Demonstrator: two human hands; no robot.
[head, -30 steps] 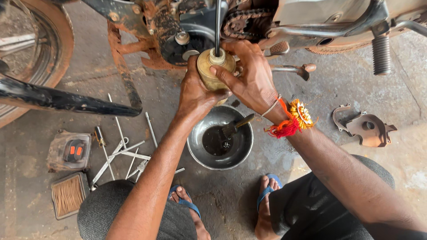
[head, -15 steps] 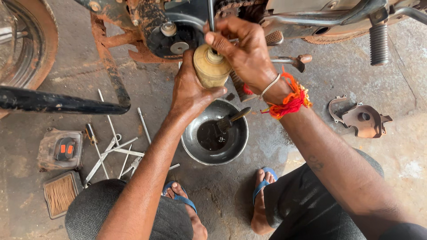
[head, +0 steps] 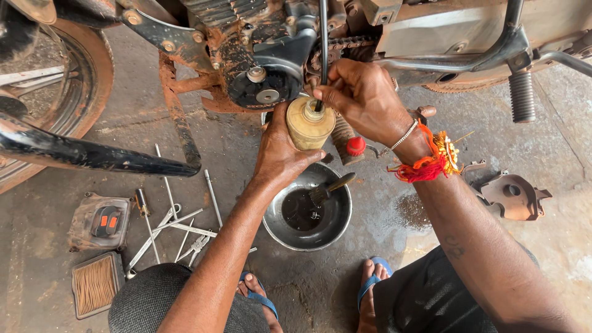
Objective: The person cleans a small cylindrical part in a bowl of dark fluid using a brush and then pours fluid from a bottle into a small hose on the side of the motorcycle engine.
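Note:
My left hand (head: 280, 154) grips a small yellowish plastic bottle (head: 308, 125) from the left side and holds it upright. My right hand (head: 364, 102) pinches the bottle's neck, where a dark tube (head: 323, 37) rises straight up from its mouth. A red cap (head: 356, 146) shows just below my right palm. Both hands hover above a metal bowl (head: 333, 228) of dark oil with a brush (head: 330, 188) lying in it. Behind the hands is the motorcycle's rusty engine (head: 265, 68) and chain.
Loose tools and rods (head: 176, 219) lie on the concrete at left, beside a small black box (head: 98, 222) and an air filter (head: 95, 285). A metal cover plate (head: 512, 196) lies at right. The footpeg (head: 523, 95) sticks out upper right, a wheel (head: 55, 80) at left.
My view has shifted; the bottle and both hands now sit lower and further right in the picture, and more of the engine shows above. The grip on the bottle is unchanged.

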